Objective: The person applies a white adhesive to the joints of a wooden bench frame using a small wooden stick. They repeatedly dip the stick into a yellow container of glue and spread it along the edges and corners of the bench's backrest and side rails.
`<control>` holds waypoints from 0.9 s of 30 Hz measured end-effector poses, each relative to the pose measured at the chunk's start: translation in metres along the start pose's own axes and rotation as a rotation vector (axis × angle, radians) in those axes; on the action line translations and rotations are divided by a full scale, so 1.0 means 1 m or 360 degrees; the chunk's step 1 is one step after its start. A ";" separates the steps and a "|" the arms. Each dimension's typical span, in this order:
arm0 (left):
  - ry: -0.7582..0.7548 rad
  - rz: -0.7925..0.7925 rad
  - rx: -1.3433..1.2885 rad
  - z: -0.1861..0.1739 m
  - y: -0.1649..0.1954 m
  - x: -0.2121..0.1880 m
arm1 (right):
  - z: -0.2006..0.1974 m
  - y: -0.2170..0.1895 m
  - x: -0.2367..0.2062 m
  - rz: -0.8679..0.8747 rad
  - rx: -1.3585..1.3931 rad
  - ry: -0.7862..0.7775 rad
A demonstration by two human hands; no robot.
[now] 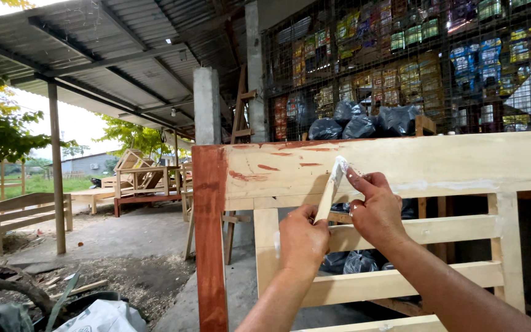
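In the head view, a flat wooden stick (329, 195) tipped with white filler is gripped in the closed left hand (301, 241), its lower end hidden inside the fist. The tip is touched by the forefinger of the right hand (376, 212), whose other fingers are curled. Both are held before the top board of a pale wooden frame (437, 165), cut off at the right edge. A red-stained post (210, 240) stands at its left. Black bags (364, 126) behind are partly hidden.

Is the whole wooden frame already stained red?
No, only the left post is red; the top board and the slats are bare pale wood.
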State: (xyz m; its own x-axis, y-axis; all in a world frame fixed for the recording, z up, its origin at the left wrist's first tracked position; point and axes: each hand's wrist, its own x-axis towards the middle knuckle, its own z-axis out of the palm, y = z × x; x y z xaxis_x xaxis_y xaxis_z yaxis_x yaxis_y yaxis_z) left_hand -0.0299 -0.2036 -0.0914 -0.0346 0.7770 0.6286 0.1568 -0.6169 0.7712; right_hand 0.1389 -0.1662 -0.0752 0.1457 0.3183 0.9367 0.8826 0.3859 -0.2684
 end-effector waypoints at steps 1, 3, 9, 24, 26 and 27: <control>-0.0025 -0.0016 0.0005 0.000 -0.001 0.001 | -0.001 0.000 0.001 0.0014 0.0016 -0.0002; -0.0048 -0.0065 -0.0001 0.002 -0.003 0.003 | -0.004 0.000 0.002 0.0013 0.0013 0.0006; 0.0248 0.0457 0.0156 0.005 -0.013 0.009 | -0.003 0.004 -0.005 0.0114 0.0474 -0.0028; 0.0086 0.0009 0.0096 -0.006 0.000 0.005 | 0.007 0.021 -0.030 0.0196 0.0012 -0.0086; 0.0068 -0.0024 0.0055 -0.005 0.000 0.005 | 0.008 0.020 -0.032 0.0189 -0.0025 -0.0099; 0.0066 -0.0024 0.0050 -0.005 0.000 0.006 | 0.010 0.020 -0.033 0.0175 -0.0038 -0.0116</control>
State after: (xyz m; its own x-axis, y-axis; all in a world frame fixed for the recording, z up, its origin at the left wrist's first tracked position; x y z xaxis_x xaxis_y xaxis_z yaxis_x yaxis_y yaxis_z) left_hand -0.0347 -0.1999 -0.0872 -0.0780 0.7799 0.6210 0.1870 -0.6004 0.7775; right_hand 0.1470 -0.1610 -0.1139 0.2104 0.4198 0.8829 0.8735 0.3249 -0.3626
